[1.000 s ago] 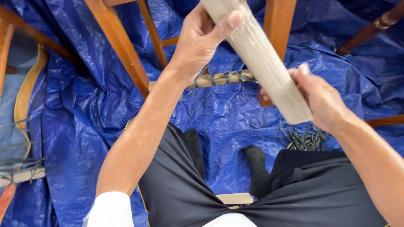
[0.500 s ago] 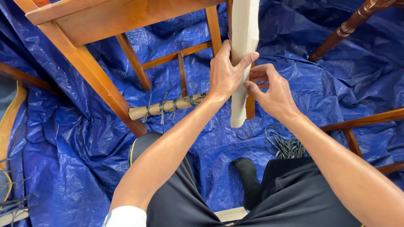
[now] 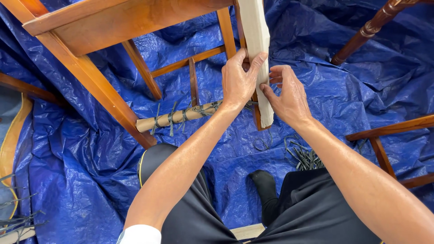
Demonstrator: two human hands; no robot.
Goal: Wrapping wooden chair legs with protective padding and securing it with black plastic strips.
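Observation:
My left hand [image 3: 238, 80] grips a pale, ribbed strip of padding [image 3: 255, 34] that stands upright against the leg of a brown wooden chair frame [image 3: 97, 27]. My right hand [image 3: 285, 96] holds the strip's lower right edge with its fingertips, thumb and fingers pinched on it. The strip's bottom end [image 3: 266, 118] hangs just above the blue tarp. Behind my left wrist a chair rung wrapped in tan padding [image 3: 178, 116] is bound with several dark ties.
Blue tarp [image 3: 81, 171] covers the floor. A bundle of dark ties [image 3: 307, 157] lies by my right knee. Other wooden chair parts stand at the right [image 3: 384, 135] and top right [image 3: 368, 29]. My legs in black trousers and a black sock [image 3: 264, 183] fill the bottom.
The strip swung from a slant to upright and now sits lower against the chair leg. Both hands moved in close together on it; my right hand's fingers closed onto its edge.

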